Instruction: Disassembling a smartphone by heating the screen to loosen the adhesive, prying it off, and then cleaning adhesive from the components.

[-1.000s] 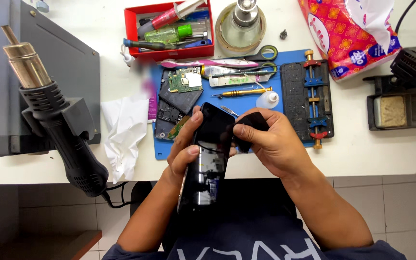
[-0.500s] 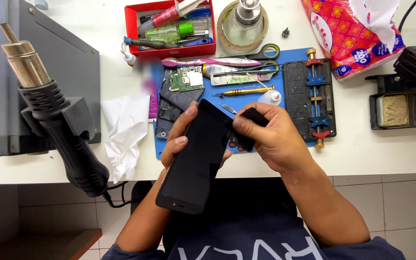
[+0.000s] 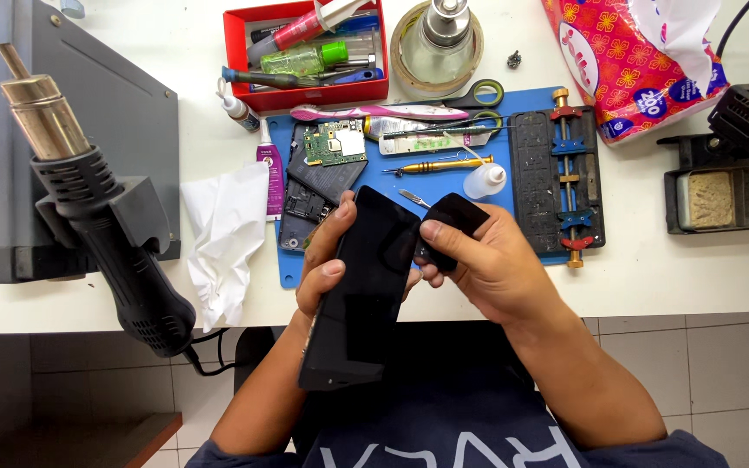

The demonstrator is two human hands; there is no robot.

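Note:
My left hand (image 3: 327, 260) grips a black phone (image 3: 364, 290) by its left edge, dark screen side up, tilted toward me over the table's front edge. My right hand (image 3: 478, 260) pinches a small flat black piece (image 3: 454, 227) against the phone's upper right edge. Both hands hover over the blue work mat (image 3: 431, 182). On the mat behind the phone lie a green circuit board (image 3: 334, 143) and dark phone parts (image 3: 309, 195).
A hot-air gun (image 3: 101, 217) sits in its holder at the left beside a grey station. White tissue (image 3: 227, 234), a red tool tray (image 3: 305, 48), a black phone clamp (image 3: 556, 186), scissors, screwdriver, small bottle, a tissue pack (image 3: 630, 61) and a sponge stand (image 3: 713, 195) surround the mat.
The phone has been turned over and lowered from its inner side to its dark screen side. My right hand keeps the black piece at the phone's upper edge.

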